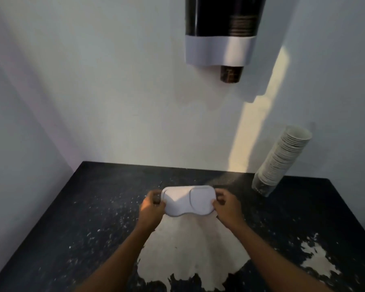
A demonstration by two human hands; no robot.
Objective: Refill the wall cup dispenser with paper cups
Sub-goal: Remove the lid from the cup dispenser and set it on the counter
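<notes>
The wall cup dispenser [219, 32] hangs at the top centre, with dark twin tubes and a white base; a dark cup [231, 74] pokes out of its bottom. A white oval dispenser lid [189, 200] is just above the black table. My left hand [153, 204] grips its left end and my right hand [227, 204] grips its right end. A tall stack of white paper cups [280, 161] in a clear sleeve leans against the wall at the right, far from both hands.
The black table [82, 218] has worn, peeling white patches near its front. White walls close in behind and on the left. A strip of sunlight falls on the wall beside the cup stack.
</notes>
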